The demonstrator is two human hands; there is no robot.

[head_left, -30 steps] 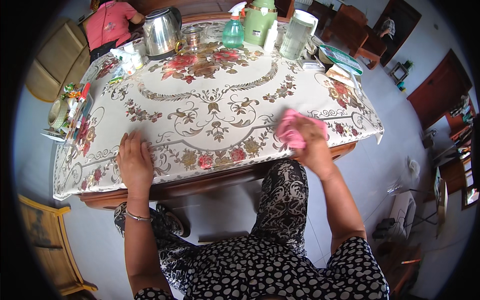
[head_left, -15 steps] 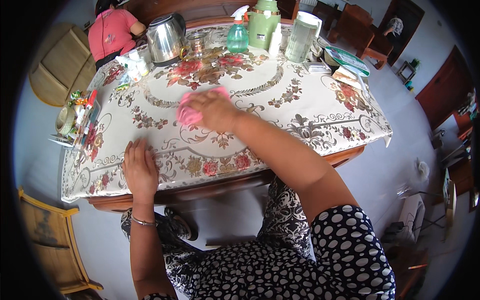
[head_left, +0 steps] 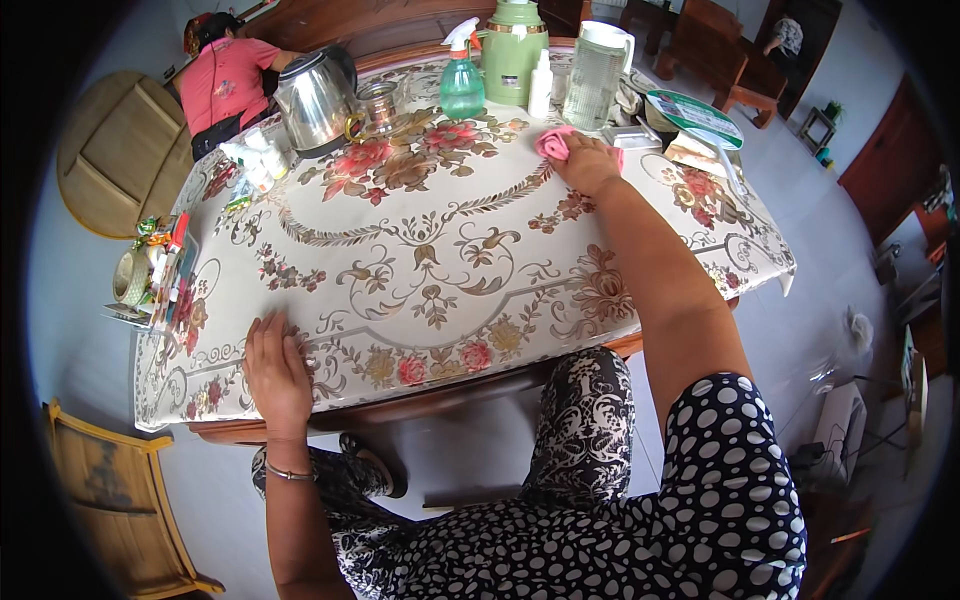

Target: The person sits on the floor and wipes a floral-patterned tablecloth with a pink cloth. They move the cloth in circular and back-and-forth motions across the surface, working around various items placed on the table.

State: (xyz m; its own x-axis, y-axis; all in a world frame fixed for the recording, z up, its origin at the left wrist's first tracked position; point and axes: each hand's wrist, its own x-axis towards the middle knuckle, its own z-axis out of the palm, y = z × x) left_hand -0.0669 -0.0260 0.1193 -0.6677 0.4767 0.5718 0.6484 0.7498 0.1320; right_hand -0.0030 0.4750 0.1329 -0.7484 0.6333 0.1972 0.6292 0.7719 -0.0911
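Note:
A pink cloth (head_left: 552, 143) lies under my right hand (head_left: 588, 165), which presses it to the flowered tablecloth (head_left: 390, 290) at the table's right far side. My fingers cover much of the cloth. Just beyond it stand a clear water pitcher (head_left: 597, 78) with a white lid and a small white bottle (head_left: 540, 88). My left hand (head_left: 277, 375) rests flat on the near left part of the tablecloth, fingers stretched out and holding nothing.
Along the back stand a steel kettle (head_left: 318, 105), a glass jar (head_left: 379, 105), a green spray bottle (head_left: 462, 85) and a green thermos (head_left: 514, 58). Small white bottles (head_left: 262, 158) sit at left. A person in pink (head_left: 228, 85) is beyond; a wooden chair (head_left: 115, 500) stands near left.
My right hand has slid the pink cloth from the table's middle to the right and farther away. My left hand stays in place on the tablecloth. The person in pink has leaned over.

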